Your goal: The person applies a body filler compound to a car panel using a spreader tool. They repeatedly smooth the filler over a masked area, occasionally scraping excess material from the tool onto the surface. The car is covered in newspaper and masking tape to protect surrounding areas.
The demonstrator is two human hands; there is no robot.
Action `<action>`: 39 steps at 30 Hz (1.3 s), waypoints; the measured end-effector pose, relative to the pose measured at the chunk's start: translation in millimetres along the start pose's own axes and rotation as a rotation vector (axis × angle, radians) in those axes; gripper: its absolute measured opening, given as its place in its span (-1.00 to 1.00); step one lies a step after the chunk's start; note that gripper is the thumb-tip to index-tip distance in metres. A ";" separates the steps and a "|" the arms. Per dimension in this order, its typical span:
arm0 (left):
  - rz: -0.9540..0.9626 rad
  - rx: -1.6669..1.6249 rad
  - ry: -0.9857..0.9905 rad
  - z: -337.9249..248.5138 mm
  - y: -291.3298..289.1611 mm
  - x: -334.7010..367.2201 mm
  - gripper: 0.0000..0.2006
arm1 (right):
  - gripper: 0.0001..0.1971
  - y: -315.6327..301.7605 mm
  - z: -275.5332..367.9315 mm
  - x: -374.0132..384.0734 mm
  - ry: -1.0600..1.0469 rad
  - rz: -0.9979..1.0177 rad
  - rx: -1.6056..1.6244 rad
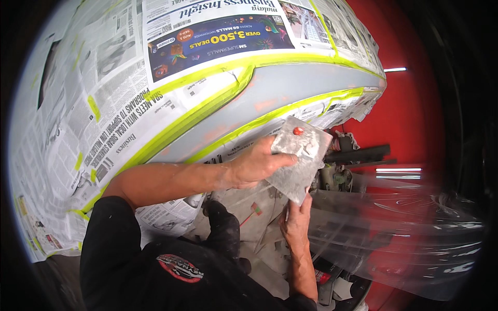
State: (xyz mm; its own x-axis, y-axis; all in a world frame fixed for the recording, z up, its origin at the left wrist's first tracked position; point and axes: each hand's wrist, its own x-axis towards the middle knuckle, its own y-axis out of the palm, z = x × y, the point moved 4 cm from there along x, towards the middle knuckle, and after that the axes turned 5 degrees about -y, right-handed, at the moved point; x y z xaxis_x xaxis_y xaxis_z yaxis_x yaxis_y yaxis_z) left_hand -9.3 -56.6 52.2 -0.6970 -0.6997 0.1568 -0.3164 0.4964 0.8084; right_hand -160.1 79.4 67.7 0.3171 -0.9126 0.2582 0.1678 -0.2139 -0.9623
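Observation:
My left hand [257, 163] grips the left edge of a flat grey mixing board [285, 179], thumb lying across its top face. The board is tilted and smeared with pale grey putty [310, 147]. A small red blob of paste [298, 130] sits near its upper corner. Below, my right hand [295, 220] is closed at the board's lower corner, its fingers partly hidden. Just beyond the board curves a grey primed car panel [207, 127] with pinkish patches, bordered by yellow-green masking tape [199, 115].
Newspaper [116, 67] covers the bodywork around the panel. Clear plastic sheeting [399, 233] hangs at the right before a red surface [410, 119]. Dark bars [363, 154] and cluttered items lie behind the board. A red-and-green object [256, 209] lies on the floor near my leg.

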 end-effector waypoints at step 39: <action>-0.487 0.485 0.389 -36.3 -17.2 -12.4 -0.71 | -0.43 -117.5 45.4 112.0 -0.167 0.249 -0.273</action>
State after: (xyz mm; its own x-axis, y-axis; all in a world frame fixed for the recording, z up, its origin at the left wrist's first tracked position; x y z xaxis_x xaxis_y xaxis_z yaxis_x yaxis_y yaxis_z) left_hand 28.1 -75.1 57.0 -0.1614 -0.9809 0.1081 -0.8360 0.1941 0.5133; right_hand -102.0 18.2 213.5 0.4680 -0.8837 0.0031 -0.1806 -0.0990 -0.9786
